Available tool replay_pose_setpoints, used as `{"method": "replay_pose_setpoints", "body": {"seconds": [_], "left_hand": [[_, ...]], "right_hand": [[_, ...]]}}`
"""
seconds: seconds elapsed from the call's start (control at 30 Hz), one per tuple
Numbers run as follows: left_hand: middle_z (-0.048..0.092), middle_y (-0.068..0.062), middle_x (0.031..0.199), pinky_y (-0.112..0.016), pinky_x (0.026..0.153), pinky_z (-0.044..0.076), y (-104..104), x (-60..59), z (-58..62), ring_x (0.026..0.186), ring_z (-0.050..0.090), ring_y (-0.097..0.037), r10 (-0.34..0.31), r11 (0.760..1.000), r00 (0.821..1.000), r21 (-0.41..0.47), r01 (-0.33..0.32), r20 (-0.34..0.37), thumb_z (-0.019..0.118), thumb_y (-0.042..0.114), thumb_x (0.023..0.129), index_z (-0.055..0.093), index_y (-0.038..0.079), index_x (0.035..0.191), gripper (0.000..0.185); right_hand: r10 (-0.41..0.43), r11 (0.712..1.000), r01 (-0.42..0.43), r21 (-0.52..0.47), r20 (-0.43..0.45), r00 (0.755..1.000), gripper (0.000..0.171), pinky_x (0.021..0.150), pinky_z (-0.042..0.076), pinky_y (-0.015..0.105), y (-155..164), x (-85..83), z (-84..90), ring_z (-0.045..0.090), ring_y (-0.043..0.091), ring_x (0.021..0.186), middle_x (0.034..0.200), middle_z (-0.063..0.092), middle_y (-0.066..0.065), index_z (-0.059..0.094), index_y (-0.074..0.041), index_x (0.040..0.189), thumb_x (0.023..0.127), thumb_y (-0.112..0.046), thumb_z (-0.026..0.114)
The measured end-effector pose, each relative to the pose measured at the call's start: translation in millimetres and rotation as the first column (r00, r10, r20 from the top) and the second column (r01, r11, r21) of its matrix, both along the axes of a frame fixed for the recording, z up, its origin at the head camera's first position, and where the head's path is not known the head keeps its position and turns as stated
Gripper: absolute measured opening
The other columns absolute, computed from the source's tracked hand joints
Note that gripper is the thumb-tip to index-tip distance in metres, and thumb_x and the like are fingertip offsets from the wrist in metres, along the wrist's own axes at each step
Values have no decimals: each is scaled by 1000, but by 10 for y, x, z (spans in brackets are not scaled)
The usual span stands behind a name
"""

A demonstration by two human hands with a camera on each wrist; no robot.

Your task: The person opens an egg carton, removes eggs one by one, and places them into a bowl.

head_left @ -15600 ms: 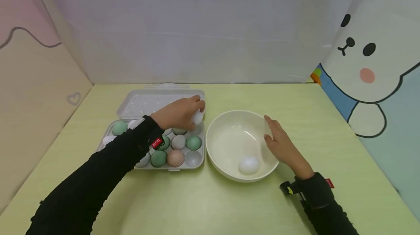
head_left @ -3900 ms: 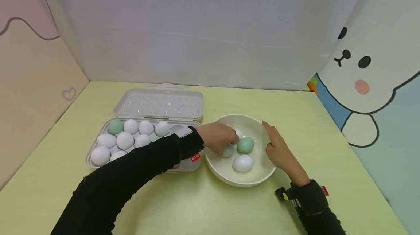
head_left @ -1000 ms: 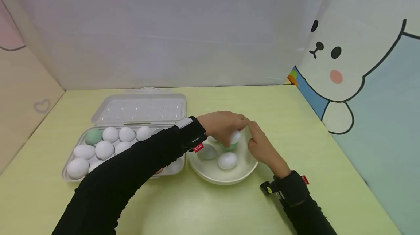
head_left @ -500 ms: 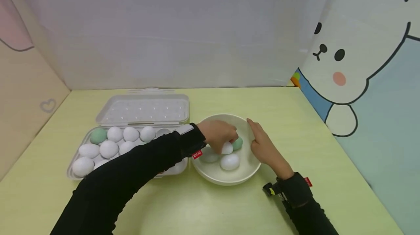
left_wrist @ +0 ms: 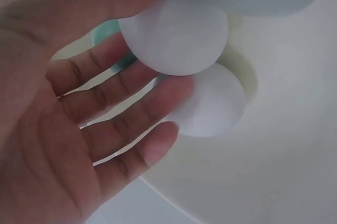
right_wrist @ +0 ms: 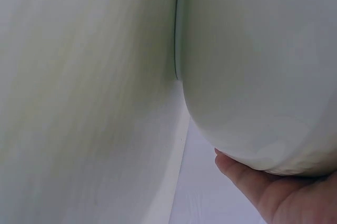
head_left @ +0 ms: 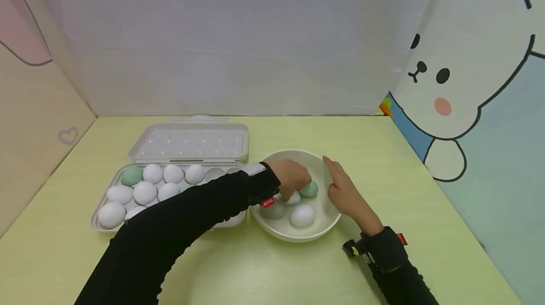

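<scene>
In the head view my left hand (head_left: 292, 178) reaches into the cream bowl (head_left: 266, 157) and holds a white egg (head_left: 294, 198) low between thumb and fingers. The left wrist view shows the thumb on one side of that egg (left_wrist: 176, 34) and the fingers behind it. Around it in the bowl lie a green egg (head_left: 309, 189), a pale grey-blue egg (head_left: 274, 209) and another white egg (head_left: 303, 215). My right hand (head_left: 349, 196) holds the bowl's right rim, its fingers against the outer wall (right_wrist: 263, 87) in the right wrist view.
Left of the bowl stands an opened plastic egg carton (head_left: 95, 222), its lid (head_left: 189, 142) folded back. White eggs and a green egg (head_left: 132, 175) sit in it, with bare pockets (head_left: 215, 174) at its back right. My left sleeve (head_left: 183, 229) covers its front right part.
Several eggs are in the bowl now, against one at first. The left hand went from carton to bowl, and within the last second lowered the white egg leftward and toward me. The right hand stayed at the rim.
</scene>
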State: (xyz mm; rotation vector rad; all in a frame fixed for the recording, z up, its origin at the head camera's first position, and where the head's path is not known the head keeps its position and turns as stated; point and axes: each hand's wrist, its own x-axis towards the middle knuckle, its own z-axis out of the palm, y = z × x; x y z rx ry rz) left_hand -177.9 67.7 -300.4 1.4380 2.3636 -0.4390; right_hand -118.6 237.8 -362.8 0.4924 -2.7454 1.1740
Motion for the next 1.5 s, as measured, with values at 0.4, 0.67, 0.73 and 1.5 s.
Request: {"method": "replay_pose_setpoints", "body": {"seconds": [0.4,0.67,0.73,1.5], "left_hand": [[57,4,89,-25,68,43,-341,40,328,78,51,-12,102,990,994,100,-98,-35,71,22,84,62,11,105,25],[63,-4,105,-36,80,48,-969,24,641,92,59,-20,214,963,976,174,-207,-24,69,16,86,61,8,110,27],[63,-4,100,-36,78,49,-1124,22,602,88,59,-20,231,957,973,186,-223,-20,70,15,84,62,8,106,24],[32,7,60,-25,49,23,-1465,376,-42,55,31,-10,313,908,917,204,-365,248,61,11,69,41,14,63,21]], "right_hand": [[13,1000,-13,4,34,999,68,99,30,59,-16,13,-9,31,47,129,140,29,34,18,13,145,78,15,29],[-10,999,8,31,73,997,68,101,27,60,100,10,31,25,48,132,143,26,33,16,11,146,79,15,28],[-14,999,12,31,80,997,67,101,26,60,134,8,41,23,48,133,143,25,32,16,11,146,80,15,28],[-32,999,31,16,115,993,68,100,25,61,341,108,60,20,49,134,145,23,32,15,8,147,81,15,29]]}}
